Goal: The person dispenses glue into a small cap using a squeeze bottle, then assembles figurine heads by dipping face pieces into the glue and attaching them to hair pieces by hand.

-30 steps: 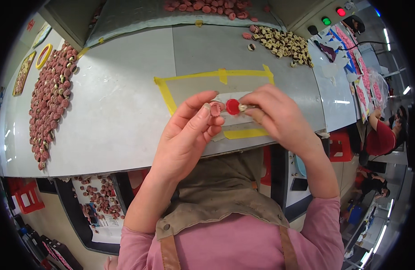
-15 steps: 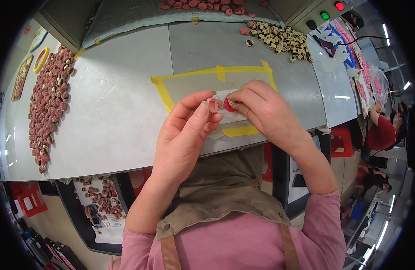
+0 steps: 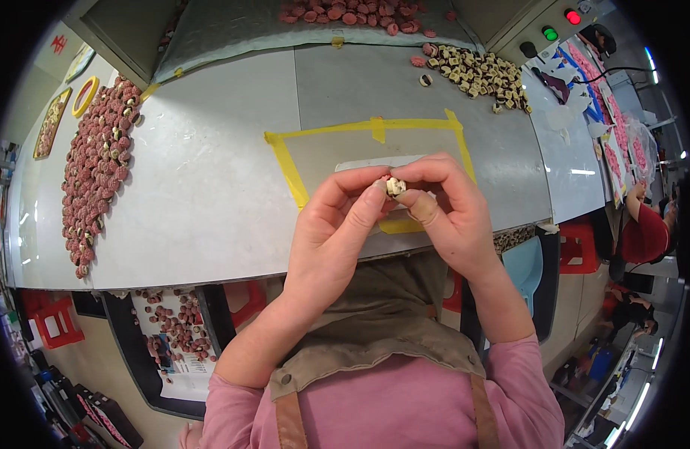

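Observation:
My left hand (image 3: 334, 217) and my right hand (image 3: 453, 213) meet above a patch framed in yellow tape (image 3: 289, 168). Their fingertips pinch a small cream-and-dark piece (image 3: 395, 186) between them. A sliver of pink shows beside it at my left fingertips, and most of the pink scalloped shell is hidden there. A pale sheet (image 3: 352, 164) lies on the table under my hands. Loose cream-and-dark pieces (image 3: 476, 71) are heaped at the far right. Pink scalloped shells (image 3: 352, 13) are piled on the covered surface at the back.
Finished-looking pink pieces (image 3: 98, 165) spread along the table's left side, near a yellow tape roll (image 3: 84, 96). Below the table edge, a dark tray (image 3: 147, 382) holds more pieces at left, and a light blue scoop (image 3: 523, 273) sits at right. Red stools (image 3: 577, 247) stand beneath. Another person (image 3: 644, 232) works at right.
My hands have come together from slightly apart. The cream-and-dark piece now shows between both hands' fingertips, the pink shell is mostly covered, and the bright red item in my right hand is out of sight.

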A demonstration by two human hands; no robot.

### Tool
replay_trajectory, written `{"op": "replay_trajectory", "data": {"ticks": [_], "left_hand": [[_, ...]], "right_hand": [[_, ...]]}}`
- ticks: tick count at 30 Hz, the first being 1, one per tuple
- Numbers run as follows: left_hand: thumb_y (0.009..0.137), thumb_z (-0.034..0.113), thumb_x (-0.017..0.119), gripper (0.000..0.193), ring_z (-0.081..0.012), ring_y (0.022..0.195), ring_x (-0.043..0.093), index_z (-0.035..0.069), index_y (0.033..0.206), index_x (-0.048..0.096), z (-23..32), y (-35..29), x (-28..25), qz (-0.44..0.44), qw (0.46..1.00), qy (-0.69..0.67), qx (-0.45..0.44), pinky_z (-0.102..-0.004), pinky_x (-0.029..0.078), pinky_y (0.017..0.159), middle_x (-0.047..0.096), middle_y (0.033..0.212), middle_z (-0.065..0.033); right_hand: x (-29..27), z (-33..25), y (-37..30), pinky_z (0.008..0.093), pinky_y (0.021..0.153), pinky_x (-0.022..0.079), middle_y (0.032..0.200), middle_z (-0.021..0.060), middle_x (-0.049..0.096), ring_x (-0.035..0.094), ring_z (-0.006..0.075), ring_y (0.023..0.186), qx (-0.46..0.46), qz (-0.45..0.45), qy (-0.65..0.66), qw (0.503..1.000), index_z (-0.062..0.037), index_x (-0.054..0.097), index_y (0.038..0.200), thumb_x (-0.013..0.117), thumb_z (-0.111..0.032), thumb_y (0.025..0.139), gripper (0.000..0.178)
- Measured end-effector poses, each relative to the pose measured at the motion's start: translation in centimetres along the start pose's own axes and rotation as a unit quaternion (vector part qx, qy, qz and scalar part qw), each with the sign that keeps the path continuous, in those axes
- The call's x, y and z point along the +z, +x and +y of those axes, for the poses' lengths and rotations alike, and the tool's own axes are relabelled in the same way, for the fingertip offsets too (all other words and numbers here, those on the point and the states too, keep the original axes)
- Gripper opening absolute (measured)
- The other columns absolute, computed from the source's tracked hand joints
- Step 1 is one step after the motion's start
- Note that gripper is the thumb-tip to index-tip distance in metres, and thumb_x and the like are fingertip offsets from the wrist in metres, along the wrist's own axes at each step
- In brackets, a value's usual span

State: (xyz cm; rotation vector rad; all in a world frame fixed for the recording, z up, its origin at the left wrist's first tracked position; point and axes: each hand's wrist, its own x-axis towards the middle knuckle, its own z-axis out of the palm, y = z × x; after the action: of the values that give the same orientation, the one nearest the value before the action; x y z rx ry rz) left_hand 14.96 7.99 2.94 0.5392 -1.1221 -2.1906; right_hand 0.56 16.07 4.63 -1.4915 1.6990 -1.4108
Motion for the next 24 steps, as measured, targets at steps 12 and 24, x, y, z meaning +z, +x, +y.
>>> {"op": "replay_trajectory", "data": {"ticks": [12, 24], "left_hand": [[0.094, 0.007, 0.053, 0.020, -0.0115, 0.097, 0.058, -0.002, 0.111, 0.057, -0.6, -0.3, 0.7, -0.029, 0.994, 0.091, 0.052, -0.0248, 0.049, 0.083, 0.058, 0.106, -0.0076], [0.084, 0.005, 0.066, 0.055, -0.0125, 0.090, 0.060, 0.001, 0.131, 0.038, -2.1, -0.2, 1.1, -0.054, 0.978, 0.172, 0.101, -0.0245, 0.049, 0.078, 0.061, 0.097, -0.0095]], "right_hand": [[0.0, 0.7, -1.6, 0.0306, 0.071, 0.048, 0.094, 0.0092, 0.059, 0.057, 0.0229, 0.083, -0.192, 0.059, -0.190, 0.961, -0.0041, 0.059, 0.103, 0.068, -0.013, 0.082, 0.024], [-0.9, 3.0, -1.9, 0.0307, 0.074, 0.047, 0.097, 0.0088, 0.054, 0.055, 0.0216, 0.087, -0.150, -0.001, -0.099, 0.984, -0.0059, 0.057, 0.101, 0.073, -0.015, 0.077, 0.031]]}}
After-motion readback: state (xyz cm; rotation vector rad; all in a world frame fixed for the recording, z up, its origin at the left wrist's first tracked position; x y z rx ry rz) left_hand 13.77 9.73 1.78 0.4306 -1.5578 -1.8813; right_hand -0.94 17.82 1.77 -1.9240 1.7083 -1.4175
